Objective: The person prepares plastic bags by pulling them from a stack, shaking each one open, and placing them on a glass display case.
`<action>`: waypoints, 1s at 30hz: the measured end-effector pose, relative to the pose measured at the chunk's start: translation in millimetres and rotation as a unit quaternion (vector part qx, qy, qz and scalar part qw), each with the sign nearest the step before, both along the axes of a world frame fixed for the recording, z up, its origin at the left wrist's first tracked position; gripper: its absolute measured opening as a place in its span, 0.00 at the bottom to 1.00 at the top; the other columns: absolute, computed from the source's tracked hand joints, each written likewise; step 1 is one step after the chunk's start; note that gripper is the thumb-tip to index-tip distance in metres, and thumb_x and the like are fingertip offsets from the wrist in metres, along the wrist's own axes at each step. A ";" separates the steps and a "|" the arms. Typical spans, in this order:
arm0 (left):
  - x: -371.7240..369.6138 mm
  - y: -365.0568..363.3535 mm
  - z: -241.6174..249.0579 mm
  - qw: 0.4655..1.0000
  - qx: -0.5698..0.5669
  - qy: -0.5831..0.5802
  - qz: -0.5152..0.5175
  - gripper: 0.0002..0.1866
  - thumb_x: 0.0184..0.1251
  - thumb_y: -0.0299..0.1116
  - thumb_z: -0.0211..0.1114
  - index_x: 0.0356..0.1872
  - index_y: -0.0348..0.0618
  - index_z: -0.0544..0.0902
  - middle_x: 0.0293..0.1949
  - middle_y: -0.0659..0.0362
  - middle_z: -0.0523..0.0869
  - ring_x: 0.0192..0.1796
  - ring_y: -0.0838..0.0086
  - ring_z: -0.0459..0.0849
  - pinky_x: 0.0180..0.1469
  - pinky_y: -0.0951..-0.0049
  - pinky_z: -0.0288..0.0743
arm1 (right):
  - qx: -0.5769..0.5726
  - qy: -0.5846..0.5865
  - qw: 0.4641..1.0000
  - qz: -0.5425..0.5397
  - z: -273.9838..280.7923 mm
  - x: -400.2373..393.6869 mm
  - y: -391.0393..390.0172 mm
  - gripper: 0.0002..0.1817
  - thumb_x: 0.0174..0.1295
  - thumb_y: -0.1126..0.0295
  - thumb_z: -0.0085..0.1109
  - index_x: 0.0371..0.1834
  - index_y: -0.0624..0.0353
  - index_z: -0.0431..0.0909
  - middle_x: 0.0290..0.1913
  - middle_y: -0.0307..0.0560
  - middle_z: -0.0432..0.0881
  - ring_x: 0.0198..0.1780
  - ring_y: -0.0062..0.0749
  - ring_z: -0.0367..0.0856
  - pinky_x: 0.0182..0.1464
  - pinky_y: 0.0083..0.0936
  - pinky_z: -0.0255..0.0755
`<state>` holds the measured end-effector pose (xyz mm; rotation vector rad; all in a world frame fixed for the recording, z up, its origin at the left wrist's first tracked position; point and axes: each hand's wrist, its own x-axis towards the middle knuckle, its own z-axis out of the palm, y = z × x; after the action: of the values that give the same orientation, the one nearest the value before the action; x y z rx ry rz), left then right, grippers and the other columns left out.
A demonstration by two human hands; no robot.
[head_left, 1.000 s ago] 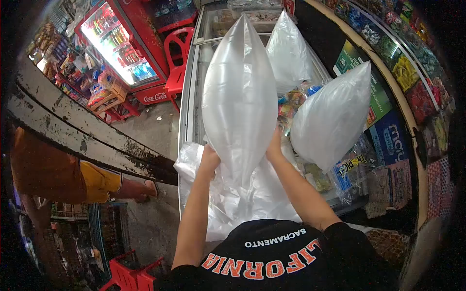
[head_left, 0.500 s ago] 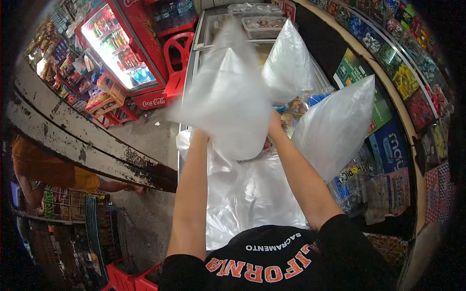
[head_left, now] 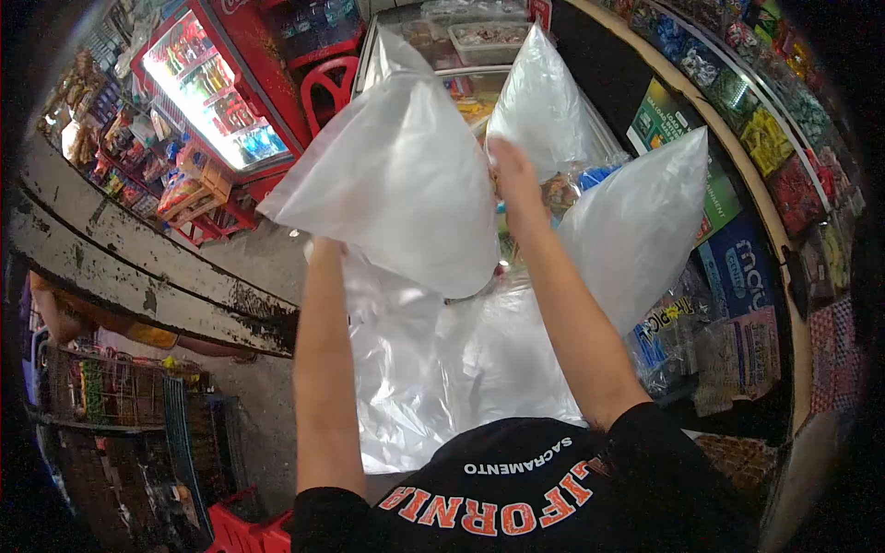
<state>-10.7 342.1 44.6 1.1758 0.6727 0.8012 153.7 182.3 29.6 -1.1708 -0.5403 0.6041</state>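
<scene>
Bag (head_left: 406,184) of translucent plastic, puffed out, upper centre of frame and a little left; tip toward the top, one corner poking out left. Left hand lost behind the film, only its forearm (head_left: 324,369) plain; cannot tell if it grips. Right hand (head_left: 516,175) blurred at the bag's right edge, fingers upward; cannot tell if closed on anything. Second puffed bag (head_left: 542,111) at upper right of centre, third bag (head_left: 636,217) below it, farther right. Loose plastic sheeting (head_left: 442,369) crumpled across lower centre. Handling, by look: very light, soft, springy, slippery film, probably easy to puncture. Best hold: flat palms on both sides of the bulge, or a gathered fold, no fingernails
</scene>
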 end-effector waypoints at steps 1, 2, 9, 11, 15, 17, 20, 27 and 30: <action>-5.9 13.1 12.2 1.000 -0.004 0.020 -0.001 0.23 0.54 0.50 0.53 0.42 0.41 0.72 0.31 0.58 0.77 0.30 0.77 0.76 0.30 0.79 0.71 | 0.055 0.031 0.997 0.052 33.7 -9.9 -4.6 0.34 0.48 0.50 0.52 0.53 0.63 0.60 0.53 0.49 0.64 0.56 0.32 0.60 0.54 0.25 0.55; -7.0 3.9 18.4 0.999 -0.006 0.039 -0.004 0.24 0.54 0.51 0.53 0.42 0.41 0.72 0.31 0.59 0.77 0.30 0.77 0.76 0.30 0.79 0.71 | 0.092 -0.058 0.993 0.051 56.8 -18.3 -6.9 0.35 0.48 0.50 0.52 0.55 0.63 0.57 0.55 0.50 0.61 0.57 0.33 0.58 0.55 0.25 0.53; -3.3 -87.8 108.9 0.911 0.397 0.104 0.030 0.18 0.47 0.37 0.64 0.38 0.38 0.75 0.33 0.61 0.77 0.35 0.82 0.74 0.35 0.83 0.68 | 0.190 -0.373 0.879 0.226 107.5 -34.4 8.7 0.24 0.52 0.51 0.47 0.45 0.58 0.70 0.50 0.48 0.67 0.53 0.36 0.64 0.53 0.27 0.56; 15.7 -80.2 92.8 0.890 0.454 -0.028 -0.013 0.18 0.49 0.38 0.62 0.39 0.37 0.74 0.34 0.62 0.77 0.37 0.83 0.73 0.38 0.83 0.66 | 0.167 -0.445 0.870 0.132 91.4 -31.7 26.6 0.19 0.54 0.52 0.44 0.36 0.55 0.76 0.43 0.45 0.71 0.48 0.37 0.68 0.50 0.27 0.59; 30.9 -75.3 75.9 0.928 0.315 -0.197 -0.040 0.16 0.52 0.38 0.59 0.40 0.39 0.74 0.33 0.63 0.77 0.38 0.83 0.72 0.38 0.83 0.66 | 0.121 -0.449 0.882 0.078 81.2 -30.6 40.8 0.19 0.56 0.52 0.40 0.37 0.54 0.74 0.42 0.46 0.72 0.48 0.36 0.68 0.50 0.25 0.59; 33.9 -71.7 68.3 0.952 0.283 -0.114 0.013 0.16 0.55 0.38 0.57 0.41 0.39 0.74 0.33 0.64 0.77 0.35 0.83 0.73 0.35 0.84 0.66 | 0.146 -0.363 0.913 0.119 81.9 -30.2 37.5 0.21 0.56 0.51 0.40 0.38 0.56 0.74 0.44 0.45 0.72 0.48 0.34 0.68 0.50 0.24 0.59; 38.7 -47.8 26.4 0.949 0.307 -0.062 0.035 0.15 0.57 0.41 0.54 0.35 0.37 0.75 0.27 0.63 0.77 0.27 0.84 0.72 0.29 0.83 0.65 | 0.115 -0.192 0.955 0.196 48.1 -3.9 53.8 0.25 0.56 0.49 0.38 0.41 0.60 0.72 0.45 0.44 0.72 0.47 0.29 0.68 0.49 0.21 0.58; 39.8 -53.9 -5.0 0.992 0.109 -0.044 0.040 0.19 0.58 0.44 0.51 0.34 0.35 0.75 0.30 0.59 0.78 0.31 0.78 0.74 0.32 0.79 0.68 | -0.066 -0.069 0.977 0.189 29.0 7.2 39.7 0.32 0.53 0.44 0.39 0.45 0.64 0.70 0.39 0.47 0.75 0.41 0.27 0.70 0.48 0.17 0.59; 40.9 -51.1 -27.2 0.974 0.204 -0.021 0.096 0.23 0.58 0.48 0.49 0.39 0.34 0.74 0.35 0.55 0.77 0.36 0.74 0.75 0.36 0.76 0.69 | -0.008 0.045 0.976 0.211 23.0 -3.1 20.7 0.32 0.51 0.43 0.42 0.43 0.63 0.71 0.38 0.46 0.75 0.40 0.28 0.70 0.47 0.19 0.60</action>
<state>30.2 291.0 17.5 1.4734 0.6096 1.1633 150.6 203.0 52.6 -1.0434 -0.7140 1.0219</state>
